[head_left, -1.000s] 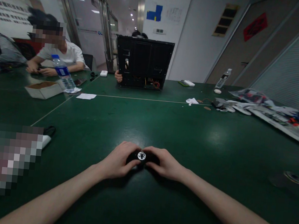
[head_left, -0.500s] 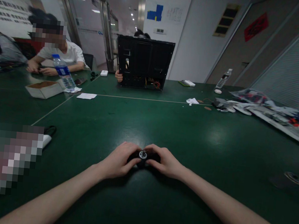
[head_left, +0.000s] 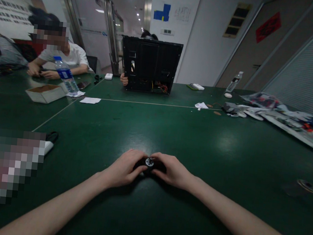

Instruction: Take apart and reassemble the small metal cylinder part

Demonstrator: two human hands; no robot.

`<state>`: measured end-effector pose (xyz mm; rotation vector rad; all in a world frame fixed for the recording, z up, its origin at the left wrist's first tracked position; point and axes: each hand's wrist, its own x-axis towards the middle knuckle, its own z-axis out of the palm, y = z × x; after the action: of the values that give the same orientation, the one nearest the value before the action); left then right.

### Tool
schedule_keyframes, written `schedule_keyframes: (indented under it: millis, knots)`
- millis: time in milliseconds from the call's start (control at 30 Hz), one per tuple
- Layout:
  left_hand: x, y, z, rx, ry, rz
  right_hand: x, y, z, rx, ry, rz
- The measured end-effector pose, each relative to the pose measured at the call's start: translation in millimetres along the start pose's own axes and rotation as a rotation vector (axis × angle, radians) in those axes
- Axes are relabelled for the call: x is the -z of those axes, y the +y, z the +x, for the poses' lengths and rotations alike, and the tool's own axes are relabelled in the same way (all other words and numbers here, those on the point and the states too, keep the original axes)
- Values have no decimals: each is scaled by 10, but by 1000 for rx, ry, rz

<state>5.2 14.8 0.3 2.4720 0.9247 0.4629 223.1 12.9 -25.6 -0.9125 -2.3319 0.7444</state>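
Near the middle of the green table [head_left: 147,212], a small black round part [head_left: 149,162] shows a silver disc and a short stub on top. It looks like a little motor, though its exact kind is unclear. My left hand [head_left: 128,169] grips it from the left, fingers curled behind and thumb in front. From the right, my right hand [head_left: 173,171] closes on the same part, thumb low and fingers bent over the far side. Both hands cover most of its sides. To the far right stands a dark cylinder [head_left: 300,187] with a ringed top.
Across the table a person's hand holds up a black panel [head_left: 150,65] with wires. On the left are a white box [head_left: 46,95], a water bottle [head_left: 65,75] and a seated person. Cluttered parts and bags [head_left: 289,115] lie at right, near another bottle [head_left: 234,81].
My right thumb and fingers have shifted very slightly left around the black part. My left hand stays in place.
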Motion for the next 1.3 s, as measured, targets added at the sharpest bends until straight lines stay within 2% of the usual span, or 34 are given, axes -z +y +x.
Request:
schedule_keyframes:
  millis: [167,867,1300]
  knots:
    - [-9,-13,3,-4,1,7,16,-31,-8,22,-21,-108]
    - [-31,-28,6,-8,22,-1,23,1,-25,65,-26,-222]
    - [-34,-64,11,43,43,-78,-15,61,-31,30,35,-64]
